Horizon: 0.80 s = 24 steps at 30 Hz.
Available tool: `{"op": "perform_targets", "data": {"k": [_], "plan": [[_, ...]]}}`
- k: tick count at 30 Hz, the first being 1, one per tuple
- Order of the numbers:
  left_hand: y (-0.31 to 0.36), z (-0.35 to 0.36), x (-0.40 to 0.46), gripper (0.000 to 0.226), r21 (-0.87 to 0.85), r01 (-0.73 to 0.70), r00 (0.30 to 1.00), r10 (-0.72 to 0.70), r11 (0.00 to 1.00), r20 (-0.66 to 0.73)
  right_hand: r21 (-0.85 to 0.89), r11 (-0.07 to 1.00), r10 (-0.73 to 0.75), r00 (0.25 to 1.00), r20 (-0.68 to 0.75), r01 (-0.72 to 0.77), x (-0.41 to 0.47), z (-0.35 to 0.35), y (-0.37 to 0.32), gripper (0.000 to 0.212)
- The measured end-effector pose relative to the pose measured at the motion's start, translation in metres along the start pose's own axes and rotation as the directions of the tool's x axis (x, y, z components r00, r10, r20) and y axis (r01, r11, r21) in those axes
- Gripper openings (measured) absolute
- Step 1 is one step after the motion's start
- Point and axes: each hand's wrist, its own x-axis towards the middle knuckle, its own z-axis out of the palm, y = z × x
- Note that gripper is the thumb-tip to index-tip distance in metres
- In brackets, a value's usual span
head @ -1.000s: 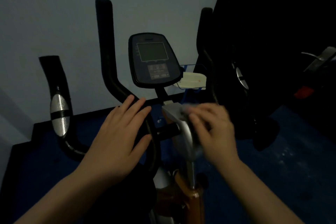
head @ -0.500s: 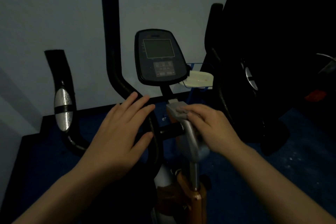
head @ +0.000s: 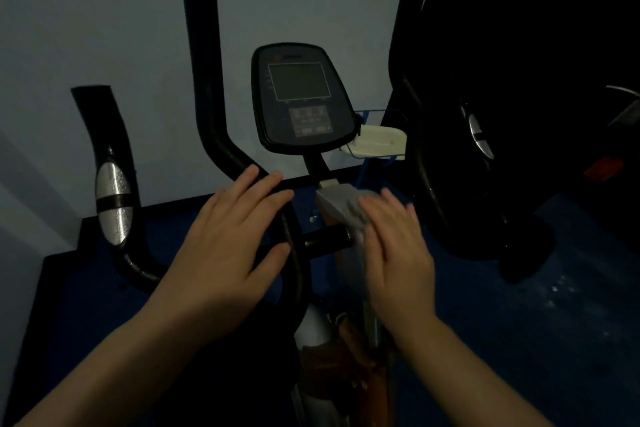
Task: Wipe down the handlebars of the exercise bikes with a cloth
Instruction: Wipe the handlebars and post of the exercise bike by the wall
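Left hand (head: 228,246) flat on black handlebar (head: 221,146), fingers toward 1 o'clock. Right hand (head: 398,253) presses grey cloth (head: 341,204) on stem. Console (head: 301,97) at 12 o'clock.

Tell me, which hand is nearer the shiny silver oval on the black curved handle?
Left. The left hand lies just right of the silver oval; the right hand is farther right, past the centre post.

Dim, underexposed head view with a cool blue-grey cast. The wall (head: 104,28) is the brightest area, crossed by a soft diagonal shadow at lower left. The upper right sinks into near-black. The right hand (head: 398,253) is motion-blurred; the left hand (head: 228,246) is sharper. Wide-angle bending shows at the edges.
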Motion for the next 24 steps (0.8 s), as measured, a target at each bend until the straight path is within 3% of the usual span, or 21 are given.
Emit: {"op": "perform_targets", "data": {"k": [4, 9, 11, 15, 18, 19, 21, 22, 24], "plan": [[0.000, 0.000, 0.000, 0.062, 0.013, -0.006, 1.000, 0.006, 1.000, 0.001, -0.213, 0.975, -0.027, 0.989, 0.148, 0.058, 0.031, 0.018, -0.031, 0.019], [0.000, 0.001, -0.002, 0.062, -0.001, -0.002, 1.000, 0.002, 1.000, -0.003, -0.125, 0.924, -0.315, 0.905, 0.286, 0.361, -0.011, -0.004, -0.011, 0.052], [-0.001, 0.001, -0.002, 0.061, -0.006, -0.010, 1.000, 0.010, 1.000, -0.013, -0.141, 0.887, -0.383, 0.871, 0.306, 0.440, -0.001, -0.016, 0.004, 0.048], [0.001, 0.000, -0.004, 0.056, -0.009, -0.015, 1.000, 0.015, 1.000, -0.024, -0.120, 0.967, -0.205, 0.964, 0.168, 0.227, 0.019, 0.006, -0.024, 0.028], [0.005, -0.004, -0.006, 0.049, -0.053, -0.004, 0.996, -0.001, 0.999, -0.092, -0.025, 0.976, -0.204, 0.953, 0.223, 0.215, 0.020, 0.009, -0.038, 0.026], [0.007, -0.005, -0.007, 0.045, -0.086, -0.001, 0.989, -0.012, 0.996, -0.146, 0.043, 0.991, -0.130, 0.963, 0.235, 0.124, 0.023, 0.001, -0.038, 0.026], [0.008, -0.011, -0.013, 0.037, -0.184, 0.013, 0.945, -0.072, 0.983, -0.318, 0.294, 0.948, 0.075, 0.984, 0.162, -0.121, 0.036, -0.017, -0.043, 0.023], [0.007, -0.013, -0.017, 0.034, -0.248, 0.022, 0.904, -0.125, 0.969, -0.409, 0.409, 0.903, 0.115, 0.991, 0.064, -0.132, 0.043, -0.023, -0.052, 0.020], [0.001, -0.016, -0.025, 0.028, -0.382, 0.031, 0.801, -0.252, 0.924, -0.543, 0.511, 0.860, 0.044, 0.996, -0.073, 0.000, 0.055, -0.021, -0.077, 0.016]]}}
